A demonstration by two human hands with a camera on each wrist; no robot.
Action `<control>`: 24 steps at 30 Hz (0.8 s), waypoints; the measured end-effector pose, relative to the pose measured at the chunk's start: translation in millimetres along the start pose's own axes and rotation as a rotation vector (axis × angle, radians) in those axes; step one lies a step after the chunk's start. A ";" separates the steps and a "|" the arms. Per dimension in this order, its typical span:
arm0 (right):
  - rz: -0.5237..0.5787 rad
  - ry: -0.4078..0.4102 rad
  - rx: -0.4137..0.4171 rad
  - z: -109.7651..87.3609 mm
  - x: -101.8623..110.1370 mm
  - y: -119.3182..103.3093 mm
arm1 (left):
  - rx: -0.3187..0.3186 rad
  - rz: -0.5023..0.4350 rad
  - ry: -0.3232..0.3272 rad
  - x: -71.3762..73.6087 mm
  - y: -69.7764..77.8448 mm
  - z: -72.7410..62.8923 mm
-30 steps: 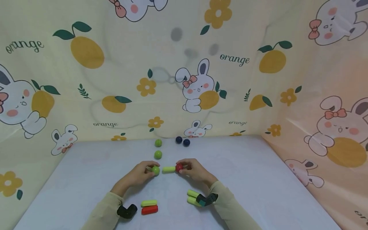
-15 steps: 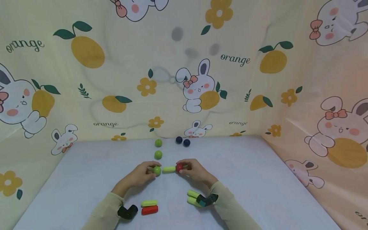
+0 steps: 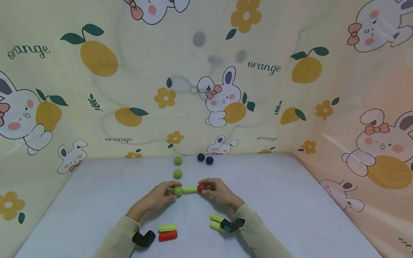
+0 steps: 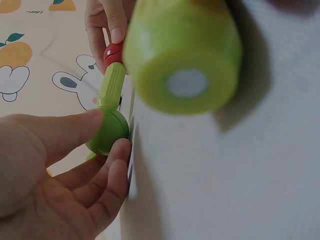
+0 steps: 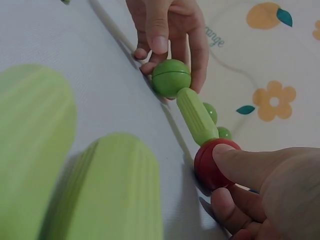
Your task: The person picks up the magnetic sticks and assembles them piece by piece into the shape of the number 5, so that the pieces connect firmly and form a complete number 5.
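Thumb and fingers of my left hand [image 3: 159, 195] grip a green ball [image 3: 177, 191] at the left end of a light green ridged rod [image 3: 190, 190]. A red ball [image 3: 201, 188] meets the rod's right end, and my right hand [image 3: 222, 193] pinches it. In the left wrist view the green ball [image 4: 109, 131], rod [image 4: 112, 86] and red ball [image 4: 113, 53] line up end to end. From the right wrist, the rod [image 5: 196, 116] spans between the green ball [image 5: 171, 78] and the red ball [image 5: 212, 165] under my thumb.
Two more green balls [image 3: 177, 174] and two dark blue balls [image 3: 209, 160] sit toward the back. Nearer the front lie a light green rod [image 3: 167, 228] beside a red rod [image 3: 167, 235]. Two light green rods [image 3: 217, 217] lie by the right wrist, partly covered by its camera.
My left hand has moved slightly right with the green ball, closing the gap to the rod's left end. My right hand stays in place on the red ball.
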State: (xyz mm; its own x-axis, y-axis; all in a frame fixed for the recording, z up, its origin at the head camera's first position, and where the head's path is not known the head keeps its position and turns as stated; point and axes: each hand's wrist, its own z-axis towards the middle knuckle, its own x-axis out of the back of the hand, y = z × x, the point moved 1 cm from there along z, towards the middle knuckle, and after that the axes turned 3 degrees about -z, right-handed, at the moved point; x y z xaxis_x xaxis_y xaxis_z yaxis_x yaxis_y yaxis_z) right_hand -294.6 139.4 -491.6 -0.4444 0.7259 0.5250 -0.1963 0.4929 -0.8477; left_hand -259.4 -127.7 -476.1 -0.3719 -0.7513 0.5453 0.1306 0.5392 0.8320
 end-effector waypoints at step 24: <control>-0.040 0.050 0.009 -0.4 6.5 1.6 | -0.011 0.006 0.017 5.8 0.1 -2.5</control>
State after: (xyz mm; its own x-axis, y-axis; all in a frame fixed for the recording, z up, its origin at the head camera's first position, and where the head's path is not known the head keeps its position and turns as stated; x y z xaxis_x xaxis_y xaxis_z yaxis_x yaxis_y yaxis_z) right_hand -297.4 145.1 -489.4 -0.3921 0.7287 0.5614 -0.2205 0.5180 -0.8264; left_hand -259.3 -133.0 -472.6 -0.3555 -0.7545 0.5517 0.1426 0.5396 0.8298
